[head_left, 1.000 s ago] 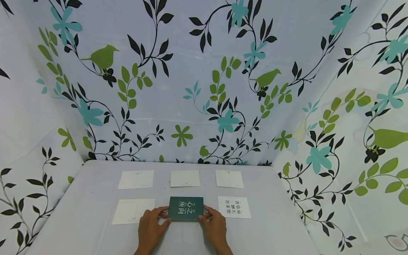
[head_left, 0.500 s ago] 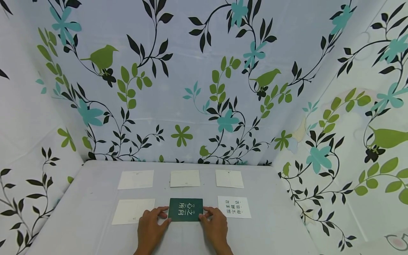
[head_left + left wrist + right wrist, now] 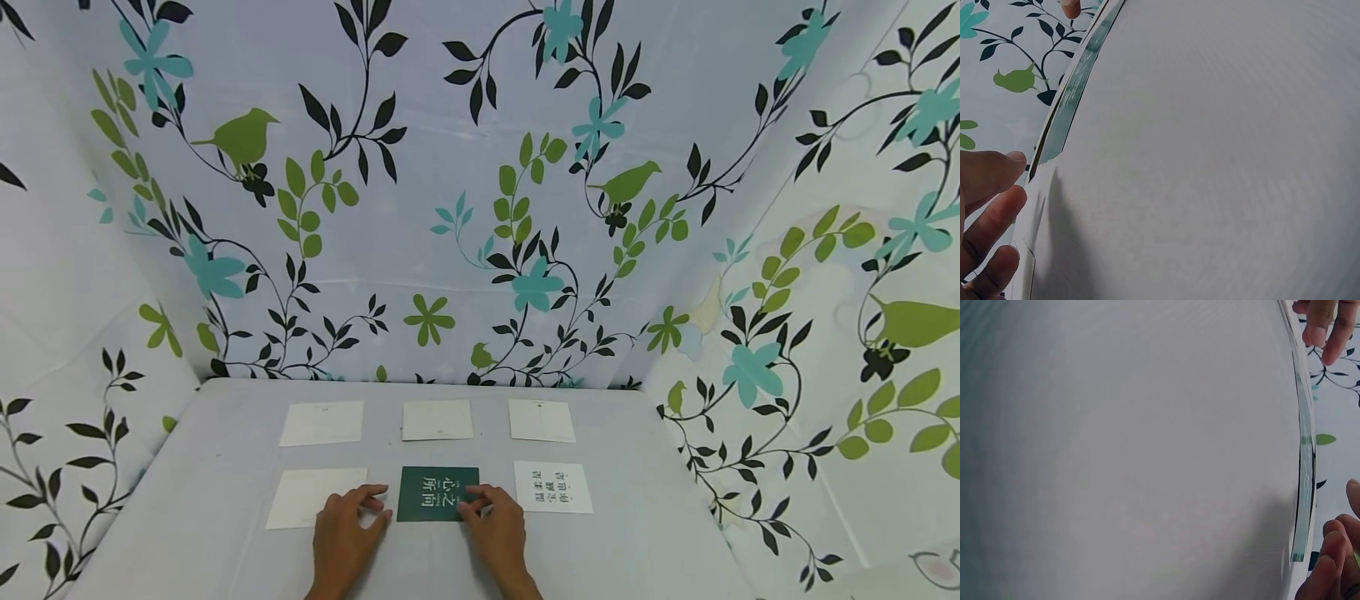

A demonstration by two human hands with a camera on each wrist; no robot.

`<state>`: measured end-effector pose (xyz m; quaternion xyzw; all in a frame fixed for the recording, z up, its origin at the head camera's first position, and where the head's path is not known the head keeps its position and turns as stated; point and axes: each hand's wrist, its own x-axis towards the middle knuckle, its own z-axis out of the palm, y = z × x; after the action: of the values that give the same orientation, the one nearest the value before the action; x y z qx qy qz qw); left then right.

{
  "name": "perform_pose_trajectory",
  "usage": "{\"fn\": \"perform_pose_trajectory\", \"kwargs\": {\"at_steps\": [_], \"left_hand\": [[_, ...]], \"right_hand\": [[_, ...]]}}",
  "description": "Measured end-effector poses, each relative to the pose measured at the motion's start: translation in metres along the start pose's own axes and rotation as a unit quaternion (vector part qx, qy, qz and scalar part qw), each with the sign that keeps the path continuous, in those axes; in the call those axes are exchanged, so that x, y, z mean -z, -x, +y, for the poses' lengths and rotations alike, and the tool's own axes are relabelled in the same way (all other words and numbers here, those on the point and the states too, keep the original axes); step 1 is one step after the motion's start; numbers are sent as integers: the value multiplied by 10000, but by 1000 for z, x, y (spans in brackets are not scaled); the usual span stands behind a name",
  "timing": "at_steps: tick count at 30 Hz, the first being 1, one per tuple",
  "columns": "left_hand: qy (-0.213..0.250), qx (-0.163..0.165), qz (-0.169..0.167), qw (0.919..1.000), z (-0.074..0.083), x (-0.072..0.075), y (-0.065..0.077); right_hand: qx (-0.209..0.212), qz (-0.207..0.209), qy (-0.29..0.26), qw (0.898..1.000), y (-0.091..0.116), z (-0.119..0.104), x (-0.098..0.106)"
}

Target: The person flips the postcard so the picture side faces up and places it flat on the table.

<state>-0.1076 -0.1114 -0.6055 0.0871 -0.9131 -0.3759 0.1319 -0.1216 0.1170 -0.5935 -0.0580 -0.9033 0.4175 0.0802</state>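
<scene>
A dark green card (image 3: 435, 493) with white Chinese characters lies flat on the white table, between my two hands. My left hand (image 3: 345, 535) is just off its left edge, with a small gap between fingers and card. My right hand (image 3: 497, 533) has its bent fingertips over the card's right edge; whether they touch it is unclear. In the left wrist view the card (image 3: 1079, 81) appears as a thin green strip, the left fingers (image 3: 997, 215) spread near its end. The right wrist view shows the card (image 3: 1304, 469) edge-on, beside the loosely bent right fingers (image 3: 1325, 569).
A white card (image 3: 553, 487) with black characters lies to the right. Another pale card (image 3: 300, 500) is on the left, partly close to my left hand. Behind stand three pale cards in a row: left (image 3: 322, 423), middle (image 3: 437, 420), right (image 3: 542, 421). A patterned cloth (image 3: 450, 208) hangs beyond the table.
Both hands held the green card by its sides earlier. Now the left hand has let go and moved left; the right fingertips have shifted slightly left over the card. The card stays almost in place.
</scene>
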Motion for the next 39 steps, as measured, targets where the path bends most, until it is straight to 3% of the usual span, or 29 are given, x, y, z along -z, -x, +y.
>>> {"fn": "perform_pose_trajectory", "kwargs": {"at_steps": [23, 39], "left_hand": [[104, 172, -15, 9998, 0, -1, 1], [-6, 155, 18, 9999, -8, 8, -2]], "right_hand": [[40, -179, -155, 9997, 6, -5, -15], [185, -354, -403, 9984, 8, -10, -26]]}}
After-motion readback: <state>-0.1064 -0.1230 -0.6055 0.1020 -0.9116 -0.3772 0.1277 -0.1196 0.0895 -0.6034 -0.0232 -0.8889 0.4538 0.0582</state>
